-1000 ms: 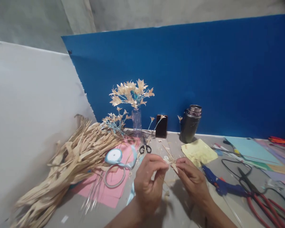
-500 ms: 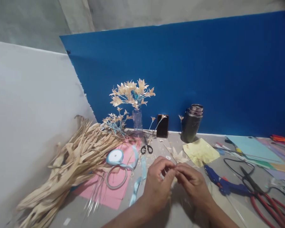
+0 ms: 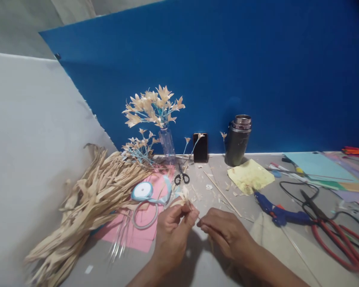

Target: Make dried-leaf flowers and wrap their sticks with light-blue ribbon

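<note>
My left hand [image 3: 174, 231] is closed in a pinch at the base of a pale corn-husk flower [image 3: 184, 193], whose petals stand up above the fingertips. A thin dark stem [image 3: 200, 219] bridges the small gap between my hands. Its other end sits in the closed fingertips of my right hand [image 3: 227, 231]. Just beyond my left hand lie a blue ribbon roll [image 3: 142, 191], a silvery ring-shaped roll [image 3: 145, 215] and small black scissors [image 3: 182, 178]. A thin stick [image 3: 223, 194] lies beyond my right hand.
Dried husks [image 3: 86, 203] pile at left beside pink paper [image 3: 128, 235]. Finished flowers [image 3: 154, 105] stand in a clear vase [image 3: 166, 145]. Farther right are a phone [image 3: 200, 148], flask [image 3: 238, 141], yellow paper [image 3: 251, 175], blue glue gun [image 3: 287, 215] and red-handled shears [image 3: 332, 239].
My hands have moved apart and slightly left, and the flower now shows above my left fingers. The whole view has shifted and tilted a little.
</note>
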Demonstrator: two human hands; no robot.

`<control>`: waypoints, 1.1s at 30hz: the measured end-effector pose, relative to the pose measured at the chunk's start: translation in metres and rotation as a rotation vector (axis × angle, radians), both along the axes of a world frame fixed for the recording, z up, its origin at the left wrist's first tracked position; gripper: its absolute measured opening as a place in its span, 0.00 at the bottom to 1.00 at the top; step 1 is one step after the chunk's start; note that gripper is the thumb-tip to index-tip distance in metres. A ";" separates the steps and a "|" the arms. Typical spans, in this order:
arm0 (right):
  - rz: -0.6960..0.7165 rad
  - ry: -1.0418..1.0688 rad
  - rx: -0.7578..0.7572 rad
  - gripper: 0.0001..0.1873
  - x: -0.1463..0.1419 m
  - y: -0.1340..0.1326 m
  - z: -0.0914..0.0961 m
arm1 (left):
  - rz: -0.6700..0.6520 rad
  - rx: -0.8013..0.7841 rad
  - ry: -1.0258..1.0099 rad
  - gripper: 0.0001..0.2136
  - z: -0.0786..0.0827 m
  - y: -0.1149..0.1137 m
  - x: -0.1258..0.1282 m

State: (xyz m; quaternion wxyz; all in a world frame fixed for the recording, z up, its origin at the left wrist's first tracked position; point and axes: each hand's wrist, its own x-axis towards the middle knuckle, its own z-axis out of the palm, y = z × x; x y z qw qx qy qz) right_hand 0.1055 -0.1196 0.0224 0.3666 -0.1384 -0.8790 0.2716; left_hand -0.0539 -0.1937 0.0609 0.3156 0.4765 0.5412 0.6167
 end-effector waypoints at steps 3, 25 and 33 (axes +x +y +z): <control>0.027 0.021 -0.026 0.13 0.002 -0.002 0.004 | -0.042 -0.006 -0.079 0.13 0.011 -0.001 0.004; -0.525 -0.126 -0.578 0.15 0.018 0.026 0.023 | 0.163 -0.394 0.498 0.16 -0.014 -0.014 -0.088; -0.509 -0.316 -0.474 0.15 0.018 0.036 0.006 | 0.060 -0.582 0.793 0.12 -0.019 0.000 -0.065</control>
